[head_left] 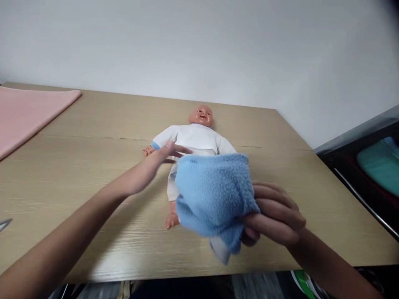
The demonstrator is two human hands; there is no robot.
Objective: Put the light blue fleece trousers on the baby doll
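Note:
A baby doll [197, 138] lies on its back on the wooden table, dressed in a white outfit with a blue cuff at one wrist. My right hand [272, 212] grips a light blue fleece cloth [215, 191] by its right side and holds it up over the doll's lower body. A whitish piece hangs below the cloth, blurred. With fingers stretched out and apart, my left hand [152, 166] is over the doll's side, just left of the cloth; whether it touches the doll I cannot tell. The cloth hides one leg and much of the doll's lower half.
A folded pink cloth [31, 114] lies at the table's left end. To the right of the table is a dark container [339, 166] with something teal [380, 164] in it. A pointed metal tip [4, 224] shows at the left edge. A white wall [174, 50] stands behind the table.

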